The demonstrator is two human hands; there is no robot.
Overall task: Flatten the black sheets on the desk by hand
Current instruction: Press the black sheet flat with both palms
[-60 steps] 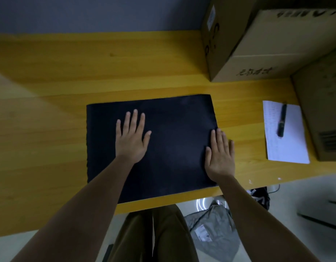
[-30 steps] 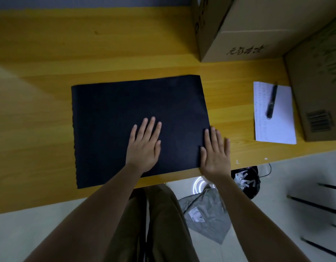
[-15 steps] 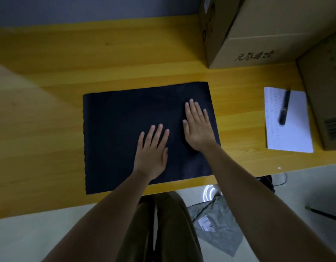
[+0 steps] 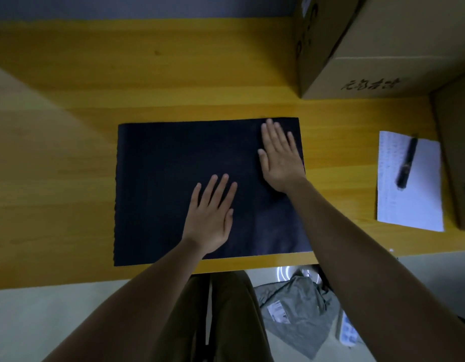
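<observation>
A black sheet [image 4: 168, 184] lies flat on the yellow wooden desk [image 4: 69, 178], its near edge close to the desk's front edge. My left hand [image 4: 210, 218] rests palm down on the sheet's lower middle, fingers spread and pointing away from me. My right hand [image 4: 279, 155] presses flat on the sheet's far right part, fingertips almost at the far edge and the wrist by the right edge. Neither hand holds anything. Whether more than one sheet lies there I cannot tell.
Two cardboard boxes [image 4: 377, 48] [image 4: 459, 158] stand at the back right and right of the desk. A white paper [image 4: 409, 194] with a black pen [image 4: 406, 163] on it lies right of the sheet. A grey plastic bag [image 4: 296, 309] lies on the floor below.
My right hand has slid from the sheet's near right edge up to its far right corner. My left hand moved from the upper left-middle to the lower middle and now stays there.
</observation>
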